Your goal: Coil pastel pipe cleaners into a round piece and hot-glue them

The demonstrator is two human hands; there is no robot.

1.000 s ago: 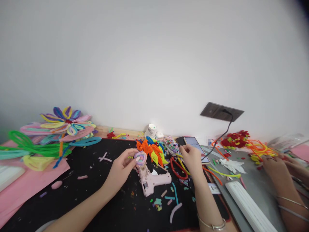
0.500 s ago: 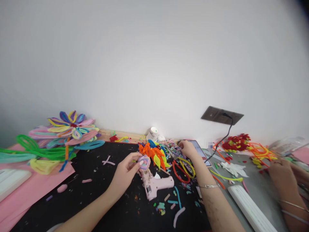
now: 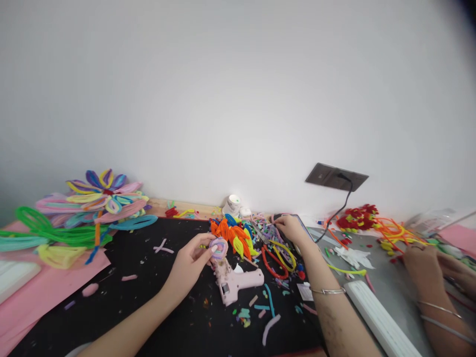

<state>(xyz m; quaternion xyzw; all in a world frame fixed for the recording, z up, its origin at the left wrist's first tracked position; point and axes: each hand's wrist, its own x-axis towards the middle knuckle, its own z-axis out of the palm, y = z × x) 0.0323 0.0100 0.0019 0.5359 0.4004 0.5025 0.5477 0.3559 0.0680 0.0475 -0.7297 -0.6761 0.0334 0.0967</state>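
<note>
Between the thumb and fingers of my left hand [image 3: 193, 255] is a coiled pastel disc [image 3: 218, 248] of pink, purple and white. Just under it a pale pink glue gun [image 3: 238, 283] lies on the black mat [image 3: 148, 287]. My right hand [image 3: 291, 229] is at the back, its fingers pinched together over the pile of small coloured pieces; whatever they hold is too small to name. Beside that hand are scissors with yellow handles [image 3: 286, 255]. Orange and yellow fuzzy petals [image 3: 232, 235] lie between my hands.
A large fuzzy flower [image 3: 107, 196] and green loops [image 3: 55, 230] lie at the left on pink sheets. A small white cup [image 3: 233, 204] stands by the wall. At the right are a white strip [image 3: 379, 317], red flowers [image 3: 357, 218] and another person's hands [image 3: 424, 263].
The view has shifted slightly to the right. My right hand has moved a little left over the pile, its fingers more extended. My left hand still holds the disc.
</note>
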